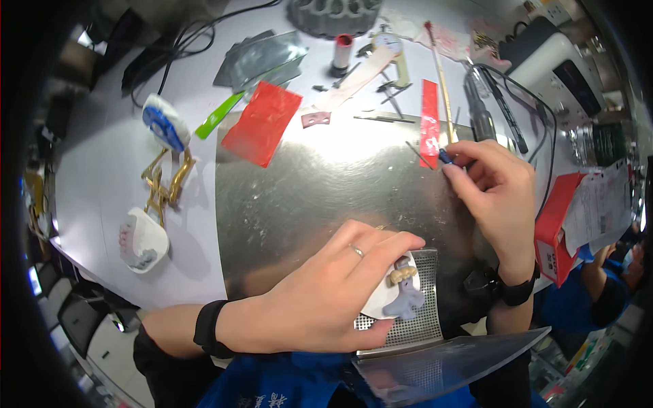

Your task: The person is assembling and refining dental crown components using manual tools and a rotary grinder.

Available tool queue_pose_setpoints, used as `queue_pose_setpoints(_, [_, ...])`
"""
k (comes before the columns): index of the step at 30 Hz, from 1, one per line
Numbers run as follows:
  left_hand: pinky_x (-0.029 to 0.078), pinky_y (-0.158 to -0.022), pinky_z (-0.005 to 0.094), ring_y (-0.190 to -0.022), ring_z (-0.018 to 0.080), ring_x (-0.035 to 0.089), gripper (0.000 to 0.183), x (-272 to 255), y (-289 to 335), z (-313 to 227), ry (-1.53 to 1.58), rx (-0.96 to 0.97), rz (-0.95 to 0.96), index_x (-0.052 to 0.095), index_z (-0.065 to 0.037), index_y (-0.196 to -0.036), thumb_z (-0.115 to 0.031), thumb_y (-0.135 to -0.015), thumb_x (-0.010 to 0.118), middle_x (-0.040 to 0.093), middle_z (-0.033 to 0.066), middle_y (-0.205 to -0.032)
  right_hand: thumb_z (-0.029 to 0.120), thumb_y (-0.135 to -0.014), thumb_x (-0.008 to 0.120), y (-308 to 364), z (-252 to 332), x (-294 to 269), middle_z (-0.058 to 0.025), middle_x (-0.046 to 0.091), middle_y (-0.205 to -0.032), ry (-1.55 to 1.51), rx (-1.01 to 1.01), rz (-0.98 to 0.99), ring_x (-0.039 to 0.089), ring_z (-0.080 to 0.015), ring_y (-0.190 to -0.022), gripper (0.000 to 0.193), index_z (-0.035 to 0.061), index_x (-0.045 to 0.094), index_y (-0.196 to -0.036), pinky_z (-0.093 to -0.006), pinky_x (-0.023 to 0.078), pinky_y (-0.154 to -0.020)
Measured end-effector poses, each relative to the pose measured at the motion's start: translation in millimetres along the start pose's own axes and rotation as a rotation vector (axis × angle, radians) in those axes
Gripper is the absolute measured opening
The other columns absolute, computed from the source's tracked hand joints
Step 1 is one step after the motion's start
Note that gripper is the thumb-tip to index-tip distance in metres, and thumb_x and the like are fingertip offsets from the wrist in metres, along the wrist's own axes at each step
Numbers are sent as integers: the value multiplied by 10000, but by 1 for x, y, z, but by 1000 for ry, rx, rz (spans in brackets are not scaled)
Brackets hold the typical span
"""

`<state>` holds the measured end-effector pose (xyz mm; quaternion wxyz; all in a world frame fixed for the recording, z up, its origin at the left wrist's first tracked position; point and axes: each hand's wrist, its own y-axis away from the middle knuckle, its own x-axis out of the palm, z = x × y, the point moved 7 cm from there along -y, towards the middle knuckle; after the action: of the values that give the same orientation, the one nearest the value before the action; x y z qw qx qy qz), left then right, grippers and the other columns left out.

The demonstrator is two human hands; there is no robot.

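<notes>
My left hand (333,279) is closed around a dental model (381,299) with a white base. Greyish-purple material (407,300) and a beige tooth-shaped piece (403,274) show on it. The model is over a perforated metal grille (428,292) close to my body. Farther right, my right hand (493,187) pinches a small dark blue piece (445,157) between thumb and fingertips; its exact kind is unclear. Just left of those fingertips lies a narrow red strip (429,115), with a thin dark tool (418,154) beside it. A long pale stick (441,75) reaches down toward the hand.
A metal plate (272,224) covers the table's middle. At left stands a brass-coloured articulator (160,183) beside another dental model (153,238). Red sheet (264,122), grey sheets (265,61), a dial gauge (388,44) and a handpiece (480,109) lie farther back. A clear shield (449,367) is nearest me.
</notes>
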<state>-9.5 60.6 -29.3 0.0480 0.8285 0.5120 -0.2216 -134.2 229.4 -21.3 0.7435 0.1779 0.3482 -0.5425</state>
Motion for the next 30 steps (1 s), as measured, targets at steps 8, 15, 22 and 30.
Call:
queue_pose_setpoints(8, [488, -1029, 400, -1151, 327, 611, 870, 11, -3, -1, -70, 28, -16, 510, -13, -1433, -204, -690, 919, 656, 121, -1275, -93, -713, 715, 14, 17, -18, -54, 677, -821, -257, -271, 54, 612, -88, -618, 304, 16, 790, -986, -217, 458, -536])
queue_pose_setpoints(15, [551, -869, 364, -998, 290, 654, 741, 4, 2, 11, 287, -114, -199, 580, -32, -1315, -166, -660, 897, 685, 116, -1149, -53, -701, 817, 33, 53, -20, -124, 703, -854, -443, -474, 150, 689, -186, -681, 264, -16, 774, -959, -261, 529, -581])
queue_pose_setpoints(22, [523, -968, 388, -1151, 305, 646, 670, 6, 1, 10, 198, -97, -54, 551, -37, -1214, -115, -660, 919, 674, 175, -1290, 3, -753, 837, 36, 55, -12, -76, 737, -876, -434, -522, 291, 740, -206, -710, 171, 20, 783, -914, -278, 544, -571])
queue_pose_setpoints(30, [574, -817, 378, -976, 298, 667, 669, 1, -6, 6, 138, -13, -102, 589, -26, -1261, -156, -673, 881, 691, 90, -1105, 25, -751, 826, 39, 57, -8, -74, 735, -872, -415, -494, 266, 705, -204, -667, 156, 48, 802, -904, -289, 545, -573])
